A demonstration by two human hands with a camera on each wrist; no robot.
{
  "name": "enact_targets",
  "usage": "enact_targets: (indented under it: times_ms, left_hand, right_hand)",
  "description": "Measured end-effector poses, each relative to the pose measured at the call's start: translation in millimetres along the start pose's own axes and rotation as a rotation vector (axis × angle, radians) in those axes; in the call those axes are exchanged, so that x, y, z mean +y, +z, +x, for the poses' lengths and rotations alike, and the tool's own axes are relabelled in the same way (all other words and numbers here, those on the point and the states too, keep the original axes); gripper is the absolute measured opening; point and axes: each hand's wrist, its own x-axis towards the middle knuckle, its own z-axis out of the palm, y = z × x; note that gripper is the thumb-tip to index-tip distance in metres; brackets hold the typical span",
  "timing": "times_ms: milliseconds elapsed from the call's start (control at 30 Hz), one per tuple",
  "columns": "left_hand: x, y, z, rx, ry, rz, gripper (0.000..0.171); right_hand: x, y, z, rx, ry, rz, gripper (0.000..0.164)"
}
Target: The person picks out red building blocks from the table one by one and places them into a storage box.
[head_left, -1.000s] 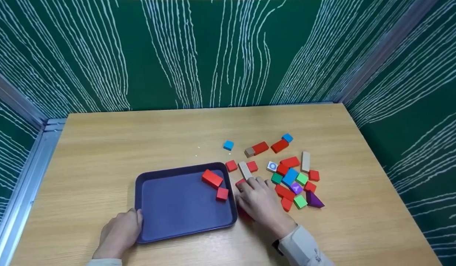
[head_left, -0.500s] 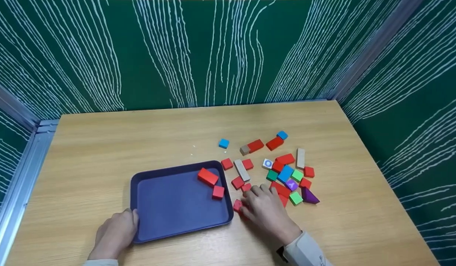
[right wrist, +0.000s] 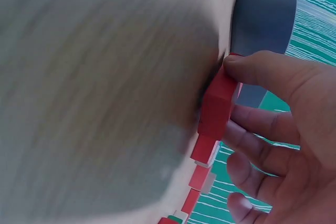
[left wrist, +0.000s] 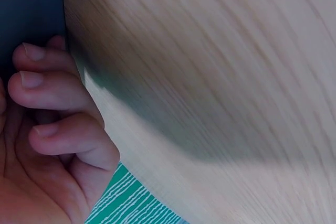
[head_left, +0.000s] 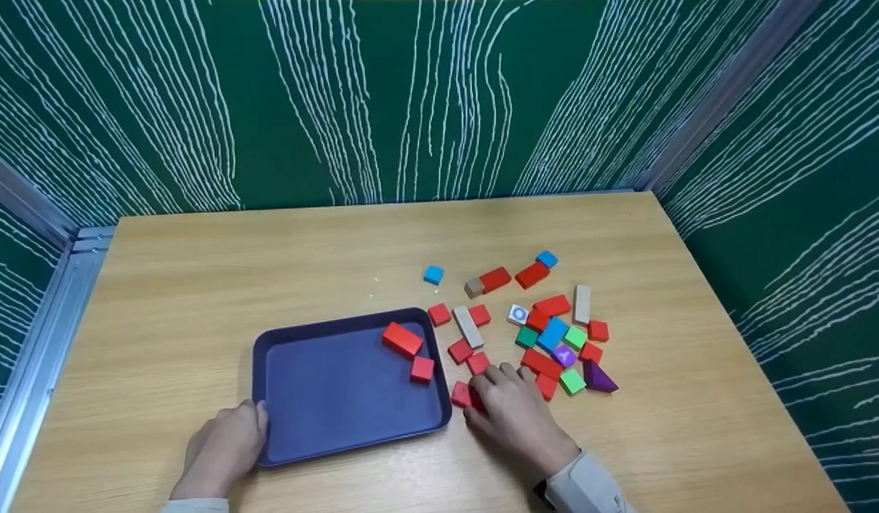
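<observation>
Left hand point(head_left: 222, 450) grips the tray point(head_left: 339, 392) by its near left side, thumb at the rim, fingers curled in close to the edge. Likely reason: to steady the tray against a nudge from the right. Tray lies flat on the table point(head_left: 268, 260), turned slightly askew to me.

Right hand point(head_left: 517, 422) is just off the tray's right side. Grip nearly closed: thumb and forefinger pinch a red block point(right wrist: 216, 111), thumb over the end nearer the tray. Whether that red is one block or two end to end, I cannot tell; nor whether it is clear of the table. The pinch at the end probably suits the tight spot among the neighbours.

Two red blocks point(head_left: 412, 355) sit inside the tray, toward its right end, the side nearest the loose ones. Beyond my knuckles, the mixed cluster: more reds, a blue block point(head_left: 552, 333), greens, a purple wedge point(head_left: 600, 377). A grey strip point(head_left: 468, 327) lies between small reds near the rim.

Pose: right forearm comes in from the lower right, palm down, the spare fingers bent loosely. Left wrist comes from the lower left, back of the hand up.
</observation>
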Motion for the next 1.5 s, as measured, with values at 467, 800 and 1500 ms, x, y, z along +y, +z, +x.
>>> enact_targets:
  times_ms: [467, 800, 1500]
  left_hand:
    - [-1.0, 3.2, 1.0, 0.023, 0.018, 0.004, 0.042]
    - [1.7, 3.7, 3.8, 0.003, -0.008, -0.012, 0.045]
    - [-0.3, 2.7, 0.3, 0.028, 0.002, -0.018, 0.045]
  right_hand:
    - [-20, -33, 10, 0.151, -0.078, -0.001, 0.042]
    - [-58, -23, 32, 0.079, -0.214, -0.003, 0.042]
    - [-59, -11, 36, 0.064, -0.239, -0.024, 0.037]
